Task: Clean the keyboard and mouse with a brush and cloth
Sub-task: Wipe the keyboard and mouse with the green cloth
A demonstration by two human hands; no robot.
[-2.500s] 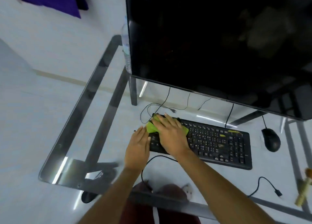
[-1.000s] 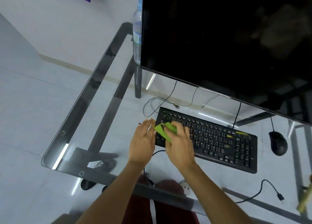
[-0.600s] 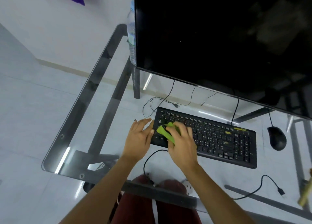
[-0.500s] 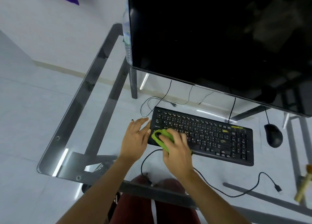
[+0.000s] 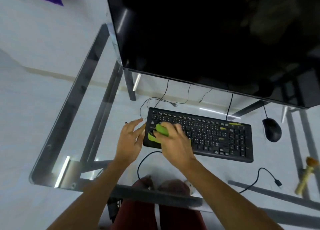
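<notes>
A black keyboard [image 5: 216, 136] lies on the glass desk [image 5: 107, 138] below the monitor. My right hand [image 5: 174, 141] presses a bunched green cloth [image 5: 159, 132] onto the keyboard's left end. Flat on the glass, my left hand [image 5: 129, 141] has its fingers spread and its fingertips rest against the keyboard's left edge. A black mouse [image 5: 271, 132] sits to the right of the keyboard, untouched. At the desk's far right edge lies a wooden-handled brush [image 5: 305, 176].
A large dark monitor [image 5: 216, 39] overhangs the back of the desk. A loose black cable [image 5: 258, 177] with a plug runs along the front right. Thin wires [image 5: 164, 100] trail behind the keyboard. My knees in red shorts [image 5: 155, 212] show below the glass.
My right hand has rubbed the green cloth back and forth over the keyboard's left end. My left hand has stayed at the keyboard's left edge throughout.
</notes>
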